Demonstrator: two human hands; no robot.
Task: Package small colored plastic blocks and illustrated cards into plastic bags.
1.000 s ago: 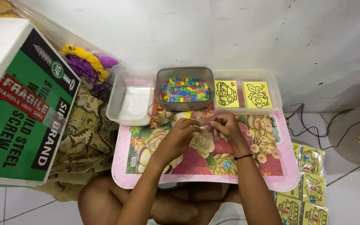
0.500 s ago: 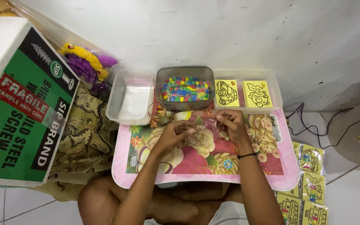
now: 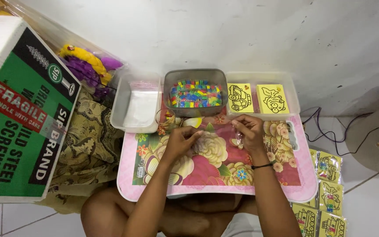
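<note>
Both hands worked over the floral lap tray (image 3: 286,184), just in front of the grey tub of coloured pieces (image 3: 194,93). Left hand (image 3: 181,141) and right hand (image 3: 247,130) each pinched an edge of a clear plastic sleeve (image 3: 218,125) stretched between them, fingers closed on it. Judged very light, limp, slippery and crease-prone; best held at the edges or corners. Contents could not be made out.

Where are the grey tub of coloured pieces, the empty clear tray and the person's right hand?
grey tub (image 3: 169,91), head view, on its left wall.
clear tray (image 3: 135,105), head view, on its bare floor.
right hand (image 3: 249,131), head view, on the back of the hand.
</note>
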